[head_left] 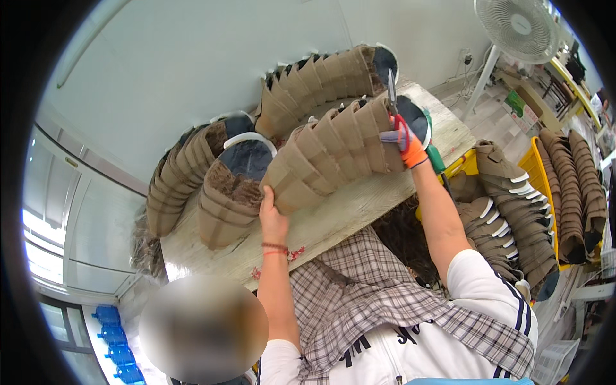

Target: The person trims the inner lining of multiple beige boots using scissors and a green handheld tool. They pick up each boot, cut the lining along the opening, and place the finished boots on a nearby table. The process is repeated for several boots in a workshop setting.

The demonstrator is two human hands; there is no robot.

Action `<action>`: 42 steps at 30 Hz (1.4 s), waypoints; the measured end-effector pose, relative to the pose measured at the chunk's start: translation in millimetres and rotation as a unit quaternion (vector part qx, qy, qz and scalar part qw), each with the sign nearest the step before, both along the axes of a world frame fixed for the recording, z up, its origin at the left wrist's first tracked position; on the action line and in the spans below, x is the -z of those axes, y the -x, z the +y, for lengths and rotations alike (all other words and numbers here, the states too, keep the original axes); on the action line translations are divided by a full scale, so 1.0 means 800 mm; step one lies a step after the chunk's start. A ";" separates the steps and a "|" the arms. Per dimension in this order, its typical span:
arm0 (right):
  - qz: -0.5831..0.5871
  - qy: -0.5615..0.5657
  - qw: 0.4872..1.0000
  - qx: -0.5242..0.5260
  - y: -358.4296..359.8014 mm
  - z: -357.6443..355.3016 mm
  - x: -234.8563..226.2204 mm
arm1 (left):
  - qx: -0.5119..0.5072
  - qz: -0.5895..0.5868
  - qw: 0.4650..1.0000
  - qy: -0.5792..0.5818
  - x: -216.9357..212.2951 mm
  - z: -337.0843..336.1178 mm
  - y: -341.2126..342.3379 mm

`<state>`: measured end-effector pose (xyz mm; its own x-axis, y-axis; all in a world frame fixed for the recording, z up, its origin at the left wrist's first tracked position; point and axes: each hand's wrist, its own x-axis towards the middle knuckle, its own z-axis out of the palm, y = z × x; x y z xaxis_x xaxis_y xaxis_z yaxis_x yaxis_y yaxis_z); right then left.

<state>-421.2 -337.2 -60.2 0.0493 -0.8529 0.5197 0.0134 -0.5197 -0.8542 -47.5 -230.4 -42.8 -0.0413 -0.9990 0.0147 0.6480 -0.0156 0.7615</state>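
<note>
Between my two hands a nested row of brown shoe uppers [327, 151] lies along a pale wood-grain table [443, 115]. My left hand [274, 220] is bare and closed on the near-left end of that row, its thumb up against the edge. At the row's right end, my right hand [407, 144] wears an orange and purple glove. It grips red-handled scissors [392, 93] with the blades pointing up and away, and its fingers touch the last upper. Just left of my left hand stands another stack of brown fur-lined uppers [231, 199] with a dark sole and white rim.
More nested uppers [321, 77] lie at the table's back and another row [186, 179] at its left. On the right, yellow crates [539, 186] hold rows of brown shoes [513, 205]. A green object [436, 158] is by the table's right edge; a white fan [518, 25] stands behind.
</note>
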 end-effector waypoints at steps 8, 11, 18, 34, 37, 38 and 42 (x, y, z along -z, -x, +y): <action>0.111 0.096 0.953 0.265 -0.026 0.023 0.066 | -0.215 -0.176 0.960 -0.017 0.015 0.023 -0.021; -0.198 -0.219 0.931 0.215 -0.002 0.057 0.033 | -0.411 -0.290 0.863 -0.049 0.029 0.072 -0.052; -0.222 -0.165 0.944 0.181 -0.002 0.150 0.038 | -0.411 -0.141 0.898 -0.068 0.029 0.093 -0.210; 0.048 -0.182 0.982 -0.008 -0.116 0.260 -0.007 | -0.387 -0.037 0.905 0.171 -0.072 0.275 -0.272; 0.184 -0.141 0.972 -0.031 -0.143 0.280 -0.036 | -0.359 0.041 0.927 0.099 -0.039 0.356 -0.265; 0.176 -0.110 0.977 -0.038 -0.155 0.289 -0.039 | -0.302 0.046 0.948 0.086 -0.016 0.382 -0.259; 0.381 -0.062 0.916 -0.106 -0.211 0.317 -0.093 | -0.191 0.118 0.974 -0.040 0.047 0.425 -0.168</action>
<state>-252.1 -83.4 14.1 0.5284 -0.8329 0.1646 -0.5233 -0.4722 -0.7094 86.6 109.8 -80.8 0.3285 -0.9392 -0.1001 0.7754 0.2077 0.5963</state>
